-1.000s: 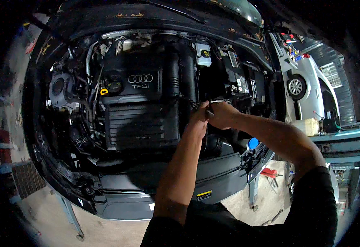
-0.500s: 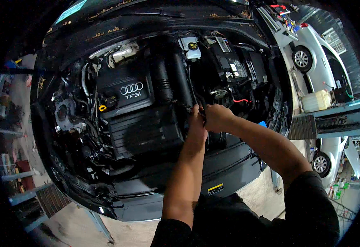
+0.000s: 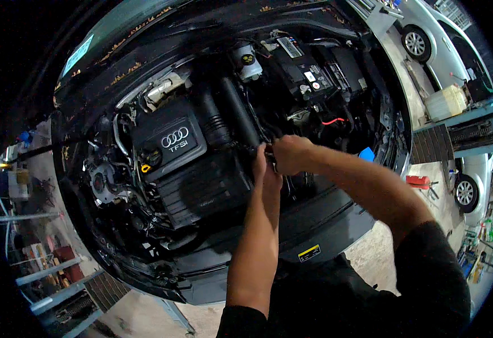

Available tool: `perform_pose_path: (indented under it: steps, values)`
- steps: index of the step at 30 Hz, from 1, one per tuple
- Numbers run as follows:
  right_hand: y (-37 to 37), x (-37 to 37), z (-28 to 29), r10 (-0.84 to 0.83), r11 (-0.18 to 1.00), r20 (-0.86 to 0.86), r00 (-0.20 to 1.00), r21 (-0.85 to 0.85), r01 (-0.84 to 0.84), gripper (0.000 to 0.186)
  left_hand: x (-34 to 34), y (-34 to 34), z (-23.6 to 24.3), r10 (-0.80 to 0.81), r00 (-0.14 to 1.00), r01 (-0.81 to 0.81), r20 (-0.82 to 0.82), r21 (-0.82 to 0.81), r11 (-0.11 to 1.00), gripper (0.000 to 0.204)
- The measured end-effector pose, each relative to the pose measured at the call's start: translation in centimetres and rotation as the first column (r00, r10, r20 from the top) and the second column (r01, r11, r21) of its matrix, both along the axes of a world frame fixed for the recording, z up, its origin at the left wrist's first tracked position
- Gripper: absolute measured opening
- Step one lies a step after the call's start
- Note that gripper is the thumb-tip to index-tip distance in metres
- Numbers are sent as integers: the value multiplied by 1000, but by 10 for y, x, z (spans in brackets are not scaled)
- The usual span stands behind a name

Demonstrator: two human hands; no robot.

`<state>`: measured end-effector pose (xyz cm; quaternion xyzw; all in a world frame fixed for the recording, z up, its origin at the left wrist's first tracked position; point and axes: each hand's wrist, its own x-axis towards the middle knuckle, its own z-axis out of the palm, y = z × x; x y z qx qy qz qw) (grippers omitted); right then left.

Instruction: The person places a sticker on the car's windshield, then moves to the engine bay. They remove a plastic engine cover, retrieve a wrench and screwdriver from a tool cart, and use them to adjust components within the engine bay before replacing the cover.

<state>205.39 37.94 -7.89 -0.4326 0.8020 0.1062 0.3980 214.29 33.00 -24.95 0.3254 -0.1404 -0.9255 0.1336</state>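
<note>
My left hand [image 3: 266, 168] and my right hand [image 3: 292, 154] meet side by side in the open engine bay, at the near end of a thick black air duct [image 3: 239, 112]. The fingers of both are closed, the right in a fist with its knuckles up. Whatever they grip is hidden by the hands and the dark shadow around them. Left of them lie a ribbed black plastic housing [image 3: 201, 197] and, behind it, the engine cover [image 3: 164, 135] with a yellow-ringed dipstick handle [image 3: 146, 168].
Beyond my hands sit a white fluid reservoir [image 3: 248, 65] with a black cap and a black battery [image 3: 300, 70]. A red cable [image 3: 333, 120] runs right of my hand. The front panel [image 3: 257, 265] crosses below my forearms. A silver car [image 3: 446, 48] stands at right.
My view has tilted and shifted, so the engine bay appears rotated. Both hands stay together at the same spot by the duct, fingers still closed.
</note>
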Motion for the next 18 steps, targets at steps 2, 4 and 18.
perform_pose_path:
  steps: [2,4,18]
  values:
    - [-12,-12,-3,-42,999,-2,999,22,42,41,-8,-11,-6,11,997,-9,-73,19,1000,28]
    - [-23,-33,-14,75,997,-46,996,19,-74,38,-14,-13,14,-12,992,1,-129,-89,996,33]
    - [-16,-58,-18,300,951,-42,953,-64,-302,35,129,-130,37,594,620,782,513,-468,-412,42]
